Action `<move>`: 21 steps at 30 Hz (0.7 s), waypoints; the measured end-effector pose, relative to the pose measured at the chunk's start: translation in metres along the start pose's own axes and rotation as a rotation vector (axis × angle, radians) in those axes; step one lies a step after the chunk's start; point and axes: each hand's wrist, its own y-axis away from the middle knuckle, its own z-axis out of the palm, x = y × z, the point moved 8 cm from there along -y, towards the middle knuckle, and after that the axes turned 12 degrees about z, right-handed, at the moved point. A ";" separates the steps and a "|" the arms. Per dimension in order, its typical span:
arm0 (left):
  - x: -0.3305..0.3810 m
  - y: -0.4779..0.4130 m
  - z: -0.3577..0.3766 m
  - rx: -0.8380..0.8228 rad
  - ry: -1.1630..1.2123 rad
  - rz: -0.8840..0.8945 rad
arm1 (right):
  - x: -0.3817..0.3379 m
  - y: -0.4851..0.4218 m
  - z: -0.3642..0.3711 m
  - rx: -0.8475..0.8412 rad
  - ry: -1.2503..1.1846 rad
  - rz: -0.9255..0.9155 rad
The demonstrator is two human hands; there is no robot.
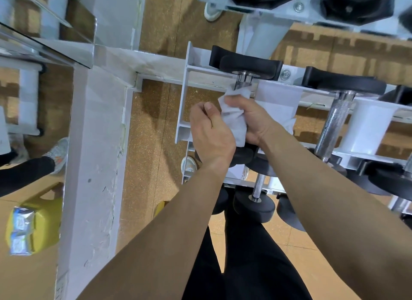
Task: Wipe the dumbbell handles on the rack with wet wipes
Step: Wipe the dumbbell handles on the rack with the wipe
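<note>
Head view: the right hand (252, 121) grasps a wet wipe (234, 121) bunched round the handle (244, 82) of the leftmost dumbbell on this tier of the rack (185, 94); only a short knurled stretch of the handle shows bare, at the far end, just short of the black head (247, 65). The left hand (211, 132) lies against the wipe's left side, fingers curled, thumb on top. Whether it pinches a fold of the wipe or holds nothing I cannot tell, since its palm side is hidden.

To do this step well, I judge, the wipe should wrap the bar all the way round; a twist along with the slide would work the damp cloth into the knurling, where grime sits; the stroke should run out to the bare far stretch by the head, which looks untouched. The left hand would serve best steadying the dumbbell's near end, so the bar does not roll in its cradle; a fresh fold of the wipe is wise before moving on.

The rack is white-painted metal; to the right a second dumbbell lies with its chrome handle (334, 121) uncovered, likely next in line; a lower dumbbell (254, 207) sits on the tier below, nearer, and more black heads show on the far tier. The floor (151, 132) is speckled brown. At the left stands a mirror (33, 132); in it a yellow stool (44, 221) shows, bearing a shiny packet (20, 232) — possibly the wipes.
</note>
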 end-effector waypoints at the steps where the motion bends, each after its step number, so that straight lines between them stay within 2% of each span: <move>1: -0.002 -0.001 0.000 0.006 0.018 -0.003 | -0.002 0.003 -0.003 0.072 0.040 -0.057; 4: -0.005 -0.006 -0.001 0.021 0.057 0.004 | -0.007 0.020 -0.003 0.360 0.283 -0.263; 7: -0.007 -0.007 -0.002 0.031 0.083 -0.017 | -0.001 0.029 -0.006 0.628 0.529 -0.286; 9: -0.006 -0.006 -0.003 0.034 0.084 -0.015 | -0.003 0.032 -0.007 0.714 0.530 -0.306; 11: -0.005 -0.006 -0.004 0.040 0.077 -0.007 | -0.013 0.030 -0.007 0.754 0.427 -0.302; 13: -0.004 -0.005 -0.004 0.043 0.083 -0.021 | -0.025 0.024 -0.007 0.688 0.240 -0.270; 15: -0.004 -0.004 -0.004 0.029 0.098 -0.036 | -0.038 0.017 -0.002 0.524 0.116 -0.231; 18: -0.002 -0.001 -0.003 0.010 0.089 -0.032 | -0.043 0.012 0.007 0.187 -0.045 -0.167; 21: -0.003 -0.002 -0.004 0.026 0.118 -0.020 | -0.032 0.011 0.016 0.013 -0.198 -0.077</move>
